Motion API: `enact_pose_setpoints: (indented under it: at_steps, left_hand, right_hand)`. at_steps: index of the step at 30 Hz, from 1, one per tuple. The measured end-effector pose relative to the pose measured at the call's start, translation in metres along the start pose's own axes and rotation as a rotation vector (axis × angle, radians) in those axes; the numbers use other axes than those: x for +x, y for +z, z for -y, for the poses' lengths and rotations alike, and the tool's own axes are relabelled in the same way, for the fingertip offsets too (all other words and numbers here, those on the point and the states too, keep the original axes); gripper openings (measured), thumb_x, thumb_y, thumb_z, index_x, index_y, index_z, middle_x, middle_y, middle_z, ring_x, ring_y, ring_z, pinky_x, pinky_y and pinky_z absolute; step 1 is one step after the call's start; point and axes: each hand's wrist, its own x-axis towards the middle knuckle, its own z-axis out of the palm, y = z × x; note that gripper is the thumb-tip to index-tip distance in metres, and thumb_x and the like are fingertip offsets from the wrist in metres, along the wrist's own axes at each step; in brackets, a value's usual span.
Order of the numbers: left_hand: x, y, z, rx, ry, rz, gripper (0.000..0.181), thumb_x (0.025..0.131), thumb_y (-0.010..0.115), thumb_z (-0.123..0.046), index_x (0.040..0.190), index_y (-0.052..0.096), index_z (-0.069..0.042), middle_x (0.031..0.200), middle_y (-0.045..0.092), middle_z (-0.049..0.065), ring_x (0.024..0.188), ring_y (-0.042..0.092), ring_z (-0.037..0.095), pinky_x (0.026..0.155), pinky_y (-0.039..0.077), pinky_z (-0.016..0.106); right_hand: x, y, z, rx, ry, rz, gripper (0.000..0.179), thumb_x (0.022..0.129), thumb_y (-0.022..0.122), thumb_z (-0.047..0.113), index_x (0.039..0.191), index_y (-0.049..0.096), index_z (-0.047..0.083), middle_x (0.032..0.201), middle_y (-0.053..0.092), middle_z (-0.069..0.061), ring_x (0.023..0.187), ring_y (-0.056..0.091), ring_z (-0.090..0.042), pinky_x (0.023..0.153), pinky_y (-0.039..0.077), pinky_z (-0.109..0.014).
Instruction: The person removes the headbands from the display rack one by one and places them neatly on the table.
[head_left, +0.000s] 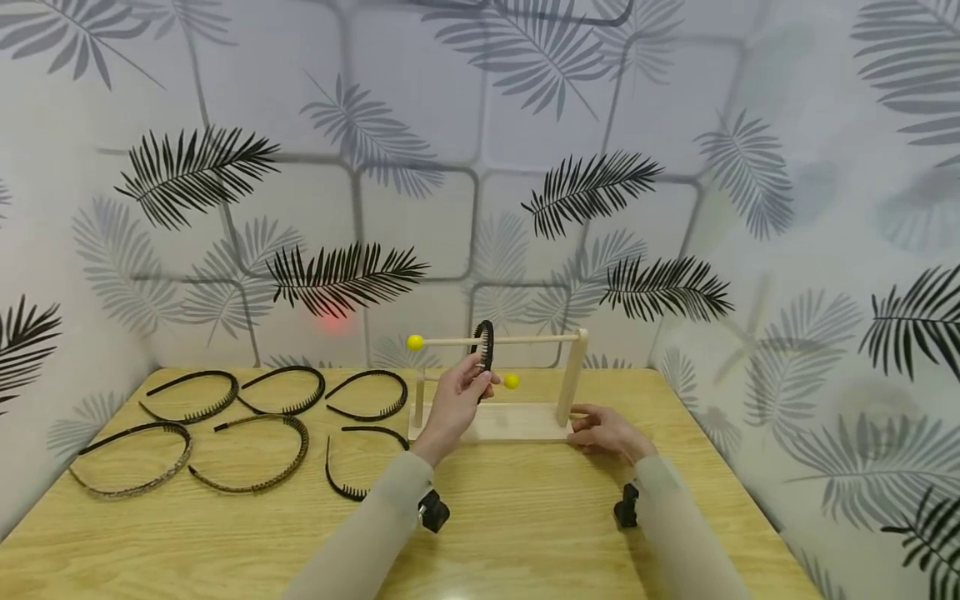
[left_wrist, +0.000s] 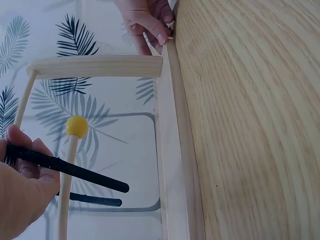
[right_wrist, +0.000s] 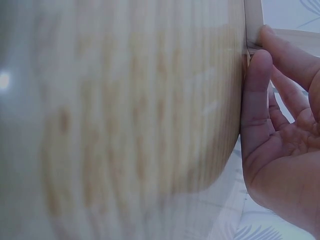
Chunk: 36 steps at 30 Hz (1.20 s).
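Note:
A black toothed headband (head_left: 486, 342) is held upright in my left hand (head_left: 453, 404), pinched between thumb and fingers. Its curved top overlaps the upper rod (head_left: 532, 339) of a pale wooden stand (head_left: 517, 423) in the head view. In the left wrist view, the headband's two tips (left_wrist: 120, 187) point toward the base, and one leg crosses in front of the lower rod (left_wrist: 67, 185). Yellow balls cap both rods, the upper ball (head_left: 415, 342) at the left and the lower ball (head_left: 512, 381) near my left fingers. My right hand (head_left: 607, 429) grips the base's right end with thumb and fingers.
Several more headbands lie on the wood-grain table to the left, including a black headband (head_left: 367, 395) and a brown patterned headband (head_left: 300, 454). Another black headband (head_left: 347, 490) sits partly behind my left forearm. A leaf-patterned wall covering (head_left: 420, 225) rises behind the table (head_left: 525, 533).

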Motion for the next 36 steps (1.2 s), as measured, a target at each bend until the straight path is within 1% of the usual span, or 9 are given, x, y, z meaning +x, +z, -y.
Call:
enact_pose_setpoints:
  at_steps: [6, 12, 18, 20, 23, 27, 30, 33, 36]
  left_hand:
    - [-0.002, -0.006, 0.000, -0.017, -0.017, -0.027, 0.048, 0.102, 0.051, -0.007, 0.149, 0.040, -0.002, 0.113, 0.067, 0.022, 0.084, 0.060, 0.012, 0.091, 0.053, 0.035]
    - [-0.005, -0.010, 0.000, 0.004, -0.023, -0.037, 0.049, 0.101, 0.052, -0.006, 0.149, 0.040, -0.005, 0.112, 0.066, 0.022, 0.082, 0.060, 0.010, 0.086, 0.055, 0.029]
    - [-0.007, -0.016, -0.001, 0.021, -0.012, -0.051, 0.048, 0.101, 0.052, -0.006, 0.148, 0.042, -0.004, 0.108, 0.067, 0.021, 0.082, 0.060, 0.010, 0.084, 0.055, 0.028]
    - [-0.008, -0.019, -0.002, 0.015, -0.011, -0.050, 0.048, 0.101, 0.051, -0.005, 0.148, 0.041, -0.003, 0.109, 0.066, 0.023, 0.081, 0.059, 0.010, 0.082, 0.055, 0.027]
    - [-0.009, -0.023, -0.004, 0.006, -0.010, -0.040, 0.048, 0.102, 0.050, -0.005, 0.149, 0.040, -0.002, 0.107, 0.066, 0.021, 0.080, 0.059, 0.009, 0.079, 0.054, 0.023]
    - [-0.009, -0.030, -0.006, 0.000, -0.014, -0.037, 0.047, 0.102, 0.050, -0.005, 0.148, 0.040, -0.002, 0.100, 0.067, 0.009, 0.081, 0.059, 0.011, 0.075, 0.053, 0.019]
    - [-0.009, -0.036, -0.008, -0.012, -0.036, -0.040, 0.047, 0.102, 0.051, -0.007, 0.148, 0.041, -0.005, 0.098, 0.067, 0.005, 0.081, 0.059, 0.012, 0.071, 0.051, 0.019]
    - [-0.009, -0.043, -0.009, -0.015, -0.050, -0.039, 0.047, 0.102, 0.051, -0.008, 0.149, 0.041, -0.007, 0.099, 0.067, 0.006, 0.080, 0.059, 0.013, 0.065, 0.047, 0.021]
    - [-0.009, -0.050, -0.012, -0.026, -0.051, -0.044, 0.047, 0.102, 0.051, -0.007, 0.148, 0.042, -0.006, 0.099, 0.066, 0.009, 0.079, 0.059, 0.012, 0.066, 0.047, 0.022]
  right_hand:
    - [0.000, 0.000, -0.001, 0.015, 0.000, -0.015, 0.068, 0.090, 0.069, 0.006, 0.150, 0.036, 0.000, 0.108, 0.059, -0.012, 0.079, 0.059, -0.012, 0.068, 0.055, -0.024]
    - [0.002, 0.000, -0.004, 0.011, 0.007, -0.017, 0.069, 0.090, 0.070, 0.007, 0.150, 0.036, 0.001, 0.110, 0.059, -0.012, 0.081, 0.059, -0.012, 0.069, 0.055, -0.025]
    - [0.002, 0.002, -0.005, 0.006, 0.003, -0.017, 0.068, 0.090, 0.070, 0.007, 0.149, 0.037, 0.001, 0.112, 0.059, -0.014, 0.081, 0.060, -0.012, 0.070, 0.056, -0.025]
    - [0.001, 0.002, -0.005, -0.003, -0.001, -0.014, 0.068, 0.090, 0.070, 0.007, 0.150, 0.037, 0.001, 0.113, 0.059, -0.015, 0.082, 0.061, -0.013, 0.070, 0.056, -0.026]
    - [0.001, 0.002, -0.004, -0.003, 0.002, -0.012, 0.068, 0.091, 0.069, 0.008, 0.150, 0.036, 0.002, 0.115, 0.059, -0.015, 0.083, 0.061, -0.013, 0.071, 0.056, -0.026]
    - [0.001, 0.001, -0.004, 0.009, 0.004, -0.018, 0.067, 0.091, 0.069, 0.008, 0.149, 0.038, 0.002, 0.112, 0.059, -0.013, 0.082, 0.060, -0.012, 0.070, 0.055, -0.025]
    - [0.002, 0.000, -0.004, 0.009, 0.002, -0.021, 0.067, 0.090, 0.070, 0.008, 0.149, 0.038, 0.002, 0.111, 0.059, -0.012, 0.081, 0.059, -0.012, 0.069, 0.055, -0.025]
    - [0.002, 0.000, -0.004, 0.004, 0.002, -0.019, 0.067, 0.090, 0.070, 0.008, 0.149, 0.038, 0.002, 0.110, 0.059, -0.012, 0.081, 0.059, -0.012, 0.069, 0.056, -0.025]
    - [0.003, 0.000, -0.005, 0.006, 0.004, -0.022, 0.068, 0.090, 0.070, 0.008, 0.149, 0.037, 0.002, 0.110, 0.059, -0.011, 0.082, 0.059, -0.012, 0.070, 0.056, -0.025]
